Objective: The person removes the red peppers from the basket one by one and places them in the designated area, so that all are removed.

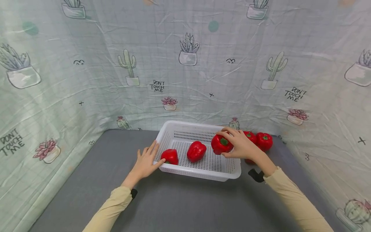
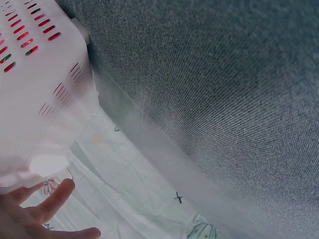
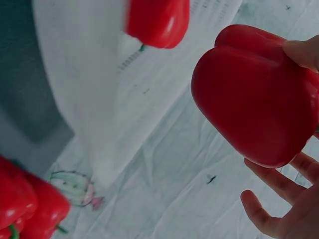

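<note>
A white plastic basket (image 1: 200,173) with slotted walls stands on the grey table. Two red bell peppers lie inside, one pepper (image 1: 170,157) at the left end and another pepper (image 1: 196,151) near the middle. My left hand (image 1: 146,162) rests along the basket's left rim, fingers spread; the left wrist view shows its fingers (image 2: 55,200) at the basket's edge. Over the basket's right end, my right hand (image 1: 238,144) grips a third red bell pepper (image 1: 221,145) between thumb and fingers, its green stem showing. In the right wrist view this pepper (image 3: 254,94) hangs above the rim.
More red bell peppers (image 1: 264,141) stand in a group to the right of the basket, partly hidden by the right hand and forearm. A pale curtain (image 1: 188,80) printed with potted cacti encloses the grey table (image 1: 185,206) at the back and sides.
</note>
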